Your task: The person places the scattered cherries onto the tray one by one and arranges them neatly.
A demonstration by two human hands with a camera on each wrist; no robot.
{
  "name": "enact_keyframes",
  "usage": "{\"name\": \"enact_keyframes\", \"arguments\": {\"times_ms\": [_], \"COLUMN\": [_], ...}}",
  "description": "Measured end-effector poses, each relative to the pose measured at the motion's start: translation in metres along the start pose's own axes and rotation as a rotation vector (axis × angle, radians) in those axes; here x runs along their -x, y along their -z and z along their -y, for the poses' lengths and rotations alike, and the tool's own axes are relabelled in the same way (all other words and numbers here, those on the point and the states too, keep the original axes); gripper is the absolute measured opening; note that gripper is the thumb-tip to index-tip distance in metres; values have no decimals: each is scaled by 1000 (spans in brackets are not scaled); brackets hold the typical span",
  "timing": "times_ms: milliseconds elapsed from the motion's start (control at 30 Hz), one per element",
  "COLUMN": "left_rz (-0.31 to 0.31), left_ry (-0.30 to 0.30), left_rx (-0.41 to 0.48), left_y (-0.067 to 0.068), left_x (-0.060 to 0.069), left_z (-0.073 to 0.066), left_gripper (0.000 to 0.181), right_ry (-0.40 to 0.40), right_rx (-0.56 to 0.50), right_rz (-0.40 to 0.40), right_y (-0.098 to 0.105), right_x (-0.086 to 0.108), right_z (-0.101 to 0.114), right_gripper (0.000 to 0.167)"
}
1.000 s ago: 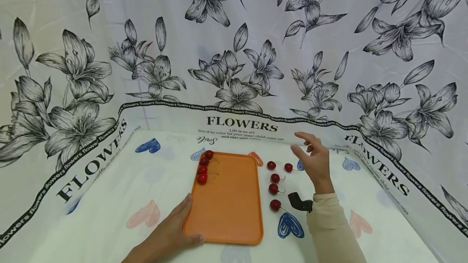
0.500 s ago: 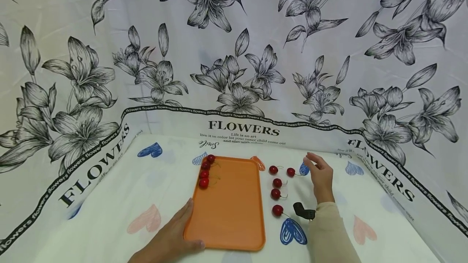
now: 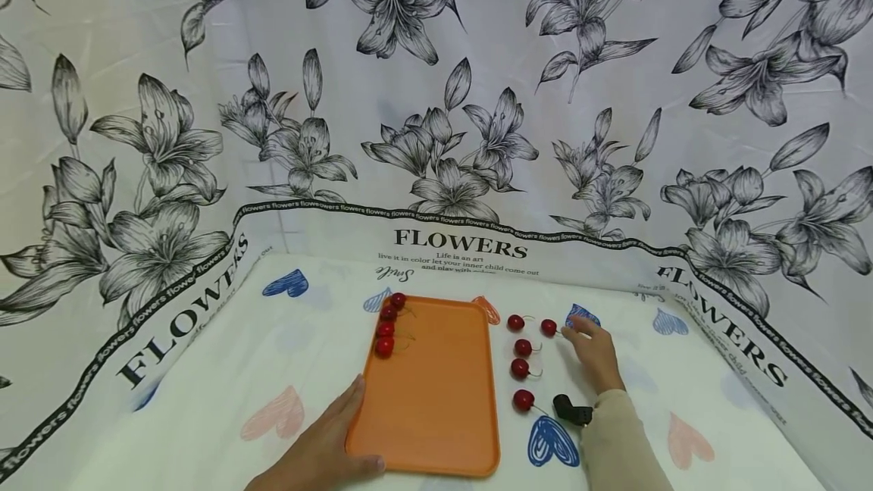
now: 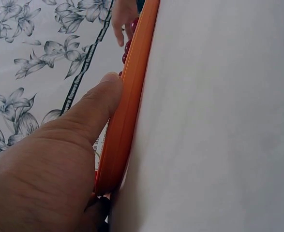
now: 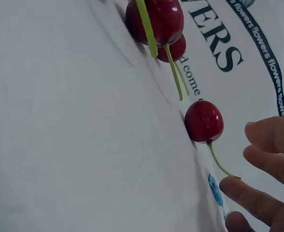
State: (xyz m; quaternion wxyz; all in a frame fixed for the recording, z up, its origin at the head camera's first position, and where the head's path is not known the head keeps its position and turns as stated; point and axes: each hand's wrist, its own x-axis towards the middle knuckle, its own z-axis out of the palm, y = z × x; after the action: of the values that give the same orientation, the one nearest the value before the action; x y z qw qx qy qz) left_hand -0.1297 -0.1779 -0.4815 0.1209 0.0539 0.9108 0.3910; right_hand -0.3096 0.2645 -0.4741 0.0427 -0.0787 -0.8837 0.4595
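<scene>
An orange tray (image 3: 433, 400) lies on the heart-patterned cloth. My left hand (image 3: 323, 445) holds its near left corner, fingers along the left side and thumb against the near edge. Several red cherries (image 3: 385, 346) with stems line the tray's upper left side. More cherries lie on the cloth right of the tray. My right hand (image 3: 595, 351) is beside the rightmost one (image 3: 549, 327). In the right wrist view, that cherry (image 5: 203, 121) has its stem tip at a fingertip (image 5: 236, 186); the fingers stand apart, and whether they touch the stem is unclear.
Other loose cherries (image 3: 520, 368) form a rough column between the tray and my right forearm. A black wrist-worn device (image 3: 571, 410) sits at my right sleeve. The flower-printed curtain (image 3: 450, 97) rises behind the cloth.
My right hand has come down toward the rightmost cherry's stem from above and behind it. The left hand stays at the tray corner. The whole head view has shifted slightly.
</scene>
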Motion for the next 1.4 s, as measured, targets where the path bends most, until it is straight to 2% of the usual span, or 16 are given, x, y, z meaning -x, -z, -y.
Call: {"name": "enact_keyframes", "arguments": {"times_ms": [100,300,433,633,767,867,1033,1167,1400], "left_rz": [-4,5,9,12,7,9,20,18,13], "left_ry": [-14,-39,-36,-34,-57,-45,2,27,4], "left_rx": [-7,-8,5,-8,-25,-17,2,-10,-36], "left_y": [0,0,0,-1,0,1,1,0,0], "left_x": [0,0,2,4,4,3,1,0,-1], "left_z": [0,1,1,0,0,-2,-3,-3,-2], "left_gripper": [123,121,121,122,120,121,123,124,124], "right_ry": [20,34,71,66,72,66,56,44,48], "right_rx": [46,70,67,55,54,46,1,-85,-248], "right_rz": [27,38,7,-52,-101,-135,-166,-189,-228], "right_y": [-2,-7,-9,-10,-10,-9,-6,-2,15], "right_x": [-1,0,3,7,4,2,5,9,18], "right_z": [-2,-9,-12,-18,-18,-17,-11,0,28], "right_gripper": [47,39,33,25,22,20,22,24,27]}}
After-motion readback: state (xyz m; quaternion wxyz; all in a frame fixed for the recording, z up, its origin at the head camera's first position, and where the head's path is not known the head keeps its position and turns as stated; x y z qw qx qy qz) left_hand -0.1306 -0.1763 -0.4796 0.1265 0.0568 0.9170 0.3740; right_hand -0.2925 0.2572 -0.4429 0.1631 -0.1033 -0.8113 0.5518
